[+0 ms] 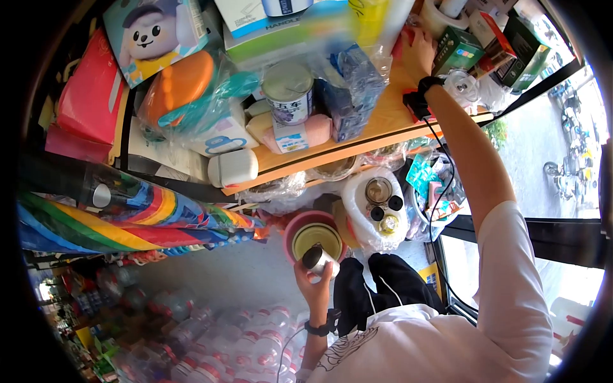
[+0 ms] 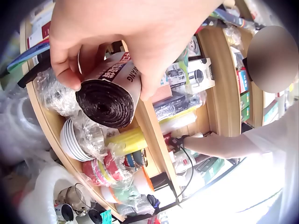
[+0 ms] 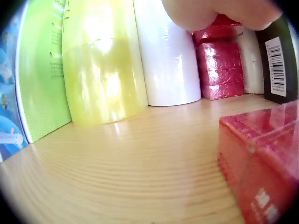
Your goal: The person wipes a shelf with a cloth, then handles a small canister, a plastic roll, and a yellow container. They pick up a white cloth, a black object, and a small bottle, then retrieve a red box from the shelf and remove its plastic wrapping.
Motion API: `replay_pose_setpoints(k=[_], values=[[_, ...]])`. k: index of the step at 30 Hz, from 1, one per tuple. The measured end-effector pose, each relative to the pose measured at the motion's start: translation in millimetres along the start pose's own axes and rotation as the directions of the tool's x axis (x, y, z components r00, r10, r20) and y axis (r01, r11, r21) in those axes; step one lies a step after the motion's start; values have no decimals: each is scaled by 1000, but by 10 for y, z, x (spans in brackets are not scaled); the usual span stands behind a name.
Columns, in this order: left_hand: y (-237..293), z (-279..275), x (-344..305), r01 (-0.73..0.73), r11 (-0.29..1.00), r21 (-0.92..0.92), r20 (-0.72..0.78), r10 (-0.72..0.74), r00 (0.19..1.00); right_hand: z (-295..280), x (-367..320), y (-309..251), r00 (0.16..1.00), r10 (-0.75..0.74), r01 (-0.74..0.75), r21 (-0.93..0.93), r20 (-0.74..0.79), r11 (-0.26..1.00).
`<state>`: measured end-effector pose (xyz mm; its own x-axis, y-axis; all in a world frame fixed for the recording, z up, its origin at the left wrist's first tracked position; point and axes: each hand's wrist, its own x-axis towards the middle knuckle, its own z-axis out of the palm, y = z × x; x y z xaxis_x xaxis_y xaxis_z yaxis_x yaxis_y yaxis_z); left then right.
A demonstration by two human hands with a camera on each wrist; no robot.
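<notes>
In the left hand (image 1: 312, 288) is a roll of black plastic bags (image 2: 106, 103) with a printed paper wrapper, pinched between thumb and fingers. Its dark spiral end faces the left wrist camera. The head view places this roll above a pink-rimmed tub (image 1: 290, 225). Up on the wooden shelf, the right hand (image 1: 418, 54) reaches in at the back beside a green box (image 1: 458, 50). Its fingers (image 3: 243, 11) curl over the uppermost red shiny-wrapped pack (image 3: 216, 33), which sits on a stack of similar red packs (image 3: 222, 70). The fingertips' far side is hidden.
Beside the right wrist, a red pack (image 3: 261, 163) lies near the shelf edge (image 1: 357, 150). A yellow wrapped roll (image 3: 105, 70) and a white roll (image 3: 166, 56) stand along the back. A tin can (image 1: 288, 96) stands farther left. Several plastic-wrapped bottles (image 1: 262, 332) cover the floor.
</notes>
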<state>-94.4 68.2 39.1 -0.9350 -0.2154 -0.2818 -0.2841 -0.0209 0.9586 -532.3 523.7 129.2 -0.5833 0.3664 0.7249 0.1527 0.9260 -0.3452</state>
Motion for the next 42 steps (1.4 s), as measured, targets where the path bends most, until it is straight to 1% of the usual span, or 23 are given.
replay_pose_setpoints(k=[2, 4, 5, 12, 14, 15, 17, 18, 21, 22, 23, 24, 26, 27, 28, 29, 30, 32, 33, 35, 36, 38, 42], values=[[-7, 14, 3, -1, 1000, 8, 16, 1, 1000, -12, -38, -21, 1000, -7, 7, 25, 0, 1000], [-13, 33, -7, 14, 1000, 12, 33, -14, 999, -117, -150, -52, 992, -121, 120, 6, 24, 993], [-14, 40, -17, 12, 1000, 18, 38, -12, 999, -173, -140, -56, 993, -90, 88, 24, 79, 996], [-21, 132, -2, 2, 1000, 25, 76, -4, 997, -267, -68, -38, 994, 1, -15, 126, 107, 992], [9, 182, 10, -9, 999, 32, 87, 6, 996, -364, -22, -58, 987, -65, 41, 158, 150, 987], [76, 212, 13, 0, 999, 39, 114, -4, 993, -433, 13, -94, 987, -57, 33, 158, 150, 987], [110, 260, 60, -3, 999, 43, 164, -4, 986, -527, 69, -152, 982, 16, -54, 203, 186, 978], [199, 313, 85, -2, 999, 48, 167, -6, 986, -477, 99, -98, 982, 21, -60, 202, 187, 978], [439, 561, 207, -33, 999, 3, 285, 31, 958, -403, 220, -50, 993, 26, -46, 174, 117, 984], [473, 669, 259, -32, 999, 7, 288, 29, 957, -477, 198, -143, 974, 151, -192, 263, 168, 945], [503, 791, 315, -131, 991, 2, 317, 124, 940, -532, 170, -198, 937, 264, -332, 343, 229, 879], [548, 914, 381, -229, 973, -6, 346, 217, 913, -553, 140, -190, 936, 268, -335, 341, 228, 878], [853, 1183, 476, -248, 968, -30, 437, 236, 868, -589, 98, -186, 974, 157, -213, 439, 163, 873], [981, 1371, 541, -360, 927, -107, 430, 370, 824, -627, 83, -227, 975, 153, -210, 439, 160, 874], [1083, 1507, 580, -311, 943, -116, 471, 328, 819, -676, 59, -303, 984, 156, -180, 426, 90, 887], [1174, 1656, 659, -381, 917, -120, 483, 389, 784, -710, 50, -371, 988, 156, -150, 411, 20, 899], [1257, 1805, 739, -446, 886, -124, 496, 445, 746, -741, 42, -411, 988, 154, -148, 412, 18, 899], [1378, 2125, 877, -487, 833, -263, 385, 554, 739, -773, 39, -455, 989, 147, -129, 421, -11, 898], [1410, 2256, 944, -462, 831, -310, 388, 554, 737, -733, 46, -432, 989, 145, -127, 420, -13, 899], [1476, 2361, 1007, -441, 844, -303, 413, 534, 737, -637, 60, -414, 977, 181, -134, 336, -114, 932], [1502, 2396, 1027, -419, 859, -294, 440, 511, 739, -564, 94, -361, 976, 181, -132, 336, -118, 933], [1514, 2436, 1056, -447, 840, -308, 427, 542, 724, -444, 186, -242, 972, 231, -223, 162, -35, 961], [1488, 2425, 1059, -392, 870, -298, 446, 490, 749, -350, 236, -222, 974, 221, -212, 147, -45, 966]])
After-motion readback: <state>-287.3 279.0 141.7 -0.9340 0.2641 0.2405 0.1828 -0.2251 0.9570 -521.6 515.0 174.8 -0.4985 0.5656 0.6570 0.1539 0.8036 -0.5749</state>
